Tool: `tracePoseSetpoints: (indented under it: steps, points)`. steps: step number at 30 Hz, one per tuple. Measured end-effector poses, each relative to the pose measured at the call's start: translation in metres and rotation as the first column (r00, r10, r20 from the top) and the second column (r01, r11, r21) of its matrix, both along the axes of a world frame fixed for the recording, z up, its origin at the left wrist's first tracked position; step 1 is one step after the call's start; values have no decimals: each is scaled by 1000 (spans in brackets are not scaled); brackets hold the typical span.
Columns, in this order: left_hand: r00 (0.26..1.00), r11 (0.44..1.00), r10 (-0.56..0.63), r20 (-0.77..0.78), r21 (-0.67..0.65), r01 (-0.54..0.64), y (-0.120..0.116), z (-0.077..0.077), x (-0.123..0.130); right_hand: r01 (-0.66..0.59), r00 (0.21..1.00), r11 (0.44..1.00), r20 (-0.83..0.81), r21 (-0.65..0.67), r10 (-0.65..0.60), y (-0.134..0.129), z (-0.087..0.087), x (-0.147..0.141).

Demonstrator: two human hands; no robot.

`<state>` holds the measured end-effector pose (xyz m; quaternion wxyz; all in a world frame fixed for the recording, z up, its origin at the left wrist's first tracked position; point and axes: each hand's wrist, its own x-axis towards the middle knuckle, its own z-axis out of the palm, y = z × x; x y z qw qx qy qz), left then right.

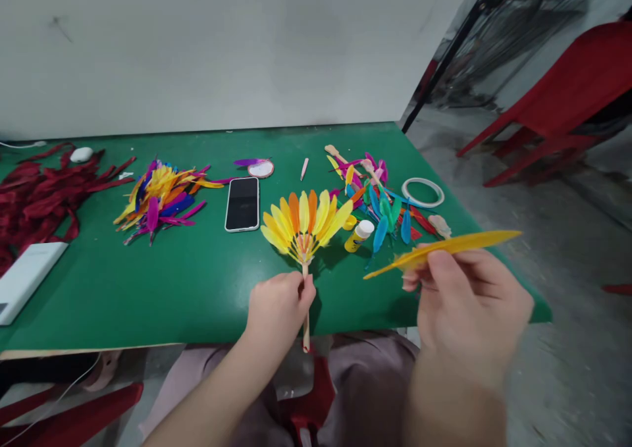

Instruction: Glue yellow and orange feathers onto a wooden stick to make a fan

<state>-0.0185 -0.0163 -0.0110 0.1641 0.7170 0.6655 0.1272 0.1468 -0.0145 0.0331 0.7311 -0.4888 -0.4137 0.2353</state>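
My left hand [279, 305] is closed round the wooden handle of a feather fan [305, 226], upright near the table's front edge. Yellow and orange feathers spread from the top of its handle. On the right, my right hand [467, 295] pinches a single yellow feather [459, 243] between thumb and fingers, held above the table's right edge. A yellow glue stick with a white cap [364, 229] stands just right of the fan. Behind it lies a pile of blue, green, red and pink feathers [382, 203] with wooden sticks.
The green table [207, 295] also bears a phone [242, 203], a mixed feather pile [165, 197], dark red ribbons [44, 197], a white box [29, 279], a tape roll [422, 192] and a small pink tool [304, 169]. A red chair [577, 85] stands beyond the right edge.
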Motion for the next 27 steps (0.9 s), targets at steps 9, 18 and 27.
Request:
tracePoseSetpoints:
  steps: [9, 18, 27]
  points:
    - [217, 955, 294, 931, -278, -101, 6, 13, 0, 48, 958, 998, -284, 31, -37, 3, 5, -20]
    - [-29, 933, 356, 934, -357, -39, 8, 13, 7, -94, 880, 973, -474, -211, -18, 22, -24, -35]
    - [2, 940, 324, 946, -322, -118, 9, 7, 12, -174, 864, 952, -502, -252, 25, 27, -33, -42]
